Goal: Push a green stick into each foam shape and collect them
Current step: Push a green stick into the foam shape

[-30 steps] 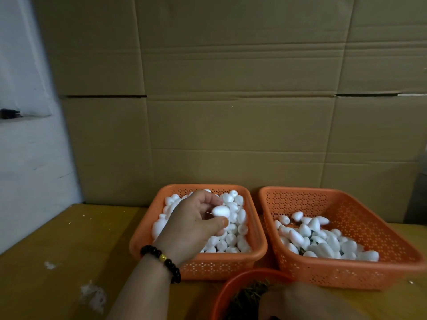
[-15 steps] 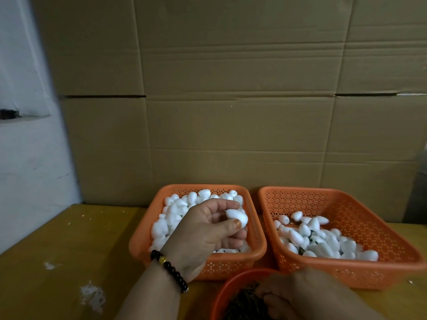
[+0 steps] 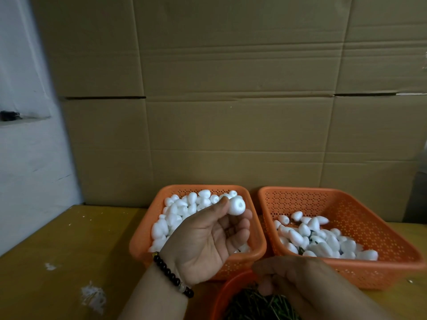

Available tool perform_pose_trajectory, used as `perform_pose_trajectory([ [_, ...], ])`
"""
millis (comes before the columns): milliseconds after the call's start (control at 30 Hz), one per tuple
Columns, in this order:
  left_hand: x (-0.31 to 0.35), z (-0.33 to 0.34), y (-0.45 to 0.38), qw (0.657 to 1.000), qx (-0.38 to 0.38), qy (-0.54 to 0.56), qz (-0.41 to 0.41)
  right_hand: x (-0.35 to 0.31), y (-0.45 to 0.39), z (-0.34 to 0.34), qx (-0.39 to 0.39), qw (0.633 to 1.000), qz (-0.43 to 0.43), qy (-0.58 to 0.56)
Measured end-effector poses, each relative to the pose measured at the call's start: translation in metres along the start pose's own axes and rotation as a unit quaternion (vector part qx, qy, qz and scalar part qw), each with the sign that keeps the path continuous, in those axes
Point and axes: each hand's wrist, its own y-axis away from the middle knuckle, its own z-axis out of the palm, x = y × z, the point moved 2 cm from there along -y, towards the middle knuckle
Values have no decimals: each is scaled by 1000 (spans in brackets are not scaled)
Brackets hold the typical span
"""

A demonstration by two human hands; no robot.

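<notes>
A white foam shape [image 3: 236,205], rounded with a small dimple on the flat end facing the camera, is pinched between the thumb and fingertips of the left hand [image 3: 208,241] above the left orange basket [image 3: 254,252], which is heaped with plain white foam shapes [image 3: 182,211]. The right orange basket [image 3: 379,229] holds a lower pile of foam shapes [image 3: 321,239] with dark green showing between them. Dark green sticks [image 3: 251,306] lie bunched in an orange bowl [image 3: 227,291] at the table's near edge, under the right hand [image 3: 298,280].
</notes>
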Motion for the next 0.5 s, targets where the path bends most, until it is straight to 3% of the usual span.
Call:
perform_pose_trajectory([
  [133, 0, 3, 0, 999, 4, 32, 0, 0, -2, -7, 5, 1000, -17, 15],
  [233, -2, 7, 0, 999, 0, 32, 25, -4, -1, -11, 56, 997, -45, 35],
  [367, -5, 10, -1, 998, 4, 33, 47, -4, -3, -13, 93, 994, -61, -2],
  [500, -6, 12, 0, 998, 6, 11, 58, -4, 0, -15, 125, 989, -21, -72],
])
